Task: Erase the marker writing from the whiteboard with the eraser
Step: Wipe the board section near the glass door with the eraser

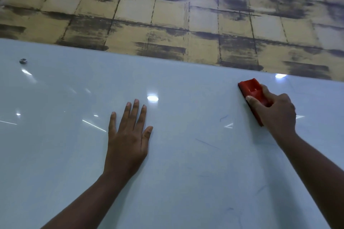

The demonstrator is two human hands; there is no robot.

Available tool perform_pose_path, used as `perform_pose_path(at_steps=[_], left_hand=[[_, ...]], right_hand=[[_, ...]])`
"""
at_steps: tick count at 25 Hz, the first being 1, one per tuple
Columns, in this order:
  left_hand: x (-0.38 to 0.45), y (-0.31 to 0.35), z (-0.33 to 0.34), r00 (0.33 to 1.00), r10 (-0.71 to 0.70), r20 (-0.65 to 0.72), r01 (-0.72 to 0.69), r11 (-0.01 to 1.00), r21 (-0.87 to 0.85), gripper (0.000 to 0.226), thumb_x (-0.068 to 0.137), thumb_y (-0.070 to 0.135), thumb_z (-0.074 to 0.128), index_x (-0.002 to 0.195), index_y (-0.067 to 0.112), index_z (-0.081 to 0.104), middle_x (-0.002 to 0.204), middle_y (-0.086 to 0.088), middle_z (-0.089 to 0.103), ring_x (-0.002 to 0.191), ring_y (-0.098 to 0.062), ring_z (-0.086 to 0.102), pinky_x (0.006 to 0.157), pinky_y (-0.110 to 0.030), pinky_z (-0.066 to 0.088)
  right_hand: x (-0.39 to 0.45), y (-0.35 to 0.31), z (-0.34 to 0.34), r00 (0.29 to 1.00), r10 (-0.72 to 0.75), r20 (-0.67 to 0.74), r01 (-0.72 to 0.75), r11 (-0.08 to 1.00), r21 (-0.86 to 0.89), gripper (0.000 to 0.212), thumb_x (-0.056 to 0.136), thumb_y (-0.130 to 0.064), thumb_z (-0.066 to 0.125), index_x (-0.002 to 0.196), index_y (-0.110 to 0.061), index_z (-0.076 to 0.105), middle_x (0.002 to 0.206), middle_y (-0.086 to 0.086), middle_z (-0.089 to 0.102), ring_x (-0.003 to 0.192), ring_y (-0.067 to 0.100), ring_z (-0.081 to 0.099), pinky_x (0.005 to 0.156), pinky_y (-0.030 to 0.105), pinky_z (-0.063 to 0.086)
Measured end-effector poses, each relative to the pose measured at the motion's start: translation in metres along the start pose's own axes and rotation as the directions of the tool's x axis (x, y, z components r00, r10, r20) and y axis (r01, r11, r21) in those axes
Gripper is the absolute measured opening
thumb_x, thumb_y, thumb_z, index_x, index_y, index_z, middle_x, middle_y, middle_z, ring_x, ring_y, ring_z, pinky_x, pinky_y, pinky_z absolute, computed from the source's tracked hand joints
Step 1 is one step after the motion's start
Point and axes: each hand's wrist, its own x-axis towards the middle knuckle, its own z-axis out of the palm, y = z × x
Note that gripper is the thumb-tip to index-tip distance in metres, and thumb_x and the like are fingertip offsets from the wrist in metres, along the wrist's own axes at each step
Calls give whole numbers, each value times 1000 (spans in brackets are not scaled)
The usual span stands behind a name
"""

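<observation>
The glossy white whiteboard (167, 154) fills the lower part of the head view, its top edge running under a wall of tan and dark brushed-pattern wallpaper (167, 15), and most of its surface already looks wiped, which suggests the job is well along. The left hand (128, 135) lies flat on the board with fingers straight and slightly spread, gripping nothing, probably as a brace so the body stays steady while the other arm scrubs. The right hand (273, 113) is curled round the red plastic block eraser (253, 93), fingers over its back and thumb on its near side, holding its dark pad against the board near the top edge on the right (a long flat grip that should spread the pressure evenly). Thin dark marker strokes (207, 143) remain below and left of the eraser, with fainter ones lower right. A small round metal fixing stud (23, 61) sits at the upper left.
</observation>
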Motion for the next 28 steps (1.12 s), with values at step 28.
perform_pose_path(at_steps=[28], left_hand=[[-83, 14, -25, 994, 16, 108, -11, 999, -44, 69, 109, 46, 34, 167, 9, 26, 177, -9, 18, 164, -27, 17, 129, -61, 18]], right_hand=[[-49, 14, -17, 996, 20, 91, -20, 1000, -6, 66, 88, -63, 68, 147, -37, 55, 99, 11, 58, 103, 34, 61, 80, 37, 43]])
